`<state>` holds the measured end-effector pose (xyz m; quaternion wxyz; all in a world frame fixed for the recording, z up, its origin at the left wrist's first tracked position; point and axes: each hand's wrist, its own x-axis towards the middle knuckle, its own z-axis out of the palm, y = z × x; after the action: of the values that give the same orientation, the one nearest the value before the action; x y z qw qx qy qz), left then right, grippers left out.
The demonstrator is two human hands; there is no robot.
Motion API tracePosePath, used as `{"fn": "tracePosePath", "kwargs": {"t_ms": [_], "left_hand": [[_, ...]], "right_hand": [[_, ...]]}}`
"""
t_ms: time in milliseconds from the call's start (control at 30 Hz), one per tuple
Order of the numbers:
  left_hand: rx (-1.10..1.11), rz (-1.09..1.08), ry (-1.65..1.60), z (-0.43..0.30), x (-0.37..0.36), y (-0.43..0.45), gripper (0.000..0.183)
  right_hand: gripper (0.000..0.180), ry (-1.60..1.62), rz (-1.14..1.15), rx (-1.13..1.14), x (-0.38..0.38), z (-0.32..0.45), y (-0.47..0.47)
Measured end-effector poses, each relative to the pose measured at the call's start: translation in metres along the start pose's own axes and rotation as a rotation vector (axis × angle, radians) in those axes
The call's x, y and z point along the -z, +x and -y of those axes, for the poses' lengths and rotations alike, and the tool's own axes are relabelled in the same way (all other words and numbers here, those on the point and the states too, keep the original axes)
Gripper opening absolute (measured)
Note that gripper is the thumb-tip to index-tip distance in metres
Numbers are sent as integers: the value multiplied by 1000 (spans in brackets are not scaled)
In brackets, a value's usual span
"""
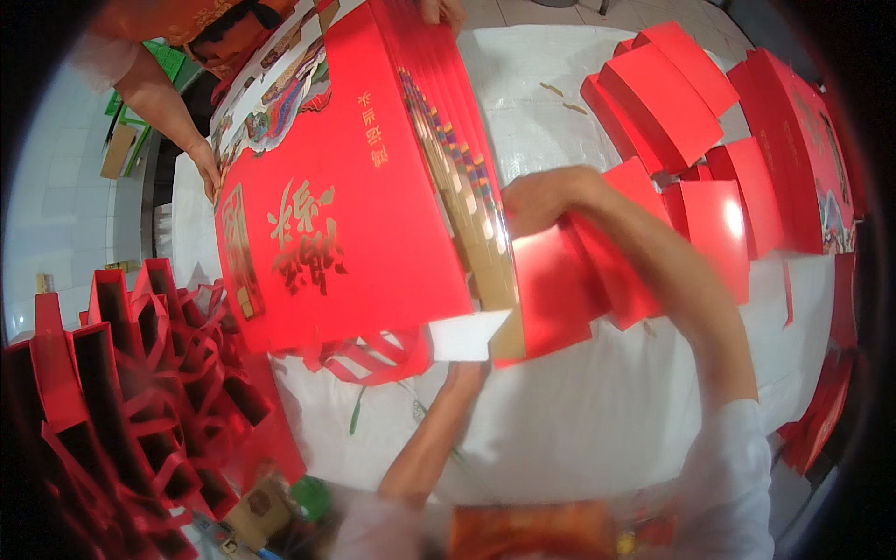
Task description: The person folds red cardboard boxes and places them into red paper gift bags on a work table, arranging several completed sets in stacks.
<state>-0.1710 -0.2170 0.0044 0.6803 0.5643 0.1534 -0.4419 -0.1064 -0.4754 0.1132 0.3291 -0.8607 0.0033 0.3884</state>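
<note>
A large stack of red printed paperboard bags (392,210), with gold characters and a colourful illustration, lies before me on its side. Red ribbon handles (378,360) hang from its near edge. My right hand (535,203) is at the stack's right side, beside its layered edges; its fingertips are hidden. My left hand (467,371) reaches under a white flap (469,336) at the near corner, so most of its fingers are out of sight. Red folded paperboard pieces (560,280) lie just below my right hand.
A co-worker's hand (205,168) touches the stack's far left edge, and another hand (442,10) its top. Open red bags (140,378) crowd the left. More red paperboard pieces (665,105) lie on the white-covered table (546,420). Printed red bags (791,154) stand at the right.
</note>
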Motion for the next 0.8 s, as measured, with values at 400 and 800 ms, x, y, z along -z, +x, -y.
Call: {"fn": "tracePosePath", "kwargs": {"t_ms": [400, 800], "left_hand": [[-85, 28, 335, 60, 24, -169, 46], [-118, -135, 223, 122, 51, -189, 50]], "right_hand": [[48, -381, -267, 417, -181, 59, -53], [58, 838, -652, -244, -302, 90, -183]]}}
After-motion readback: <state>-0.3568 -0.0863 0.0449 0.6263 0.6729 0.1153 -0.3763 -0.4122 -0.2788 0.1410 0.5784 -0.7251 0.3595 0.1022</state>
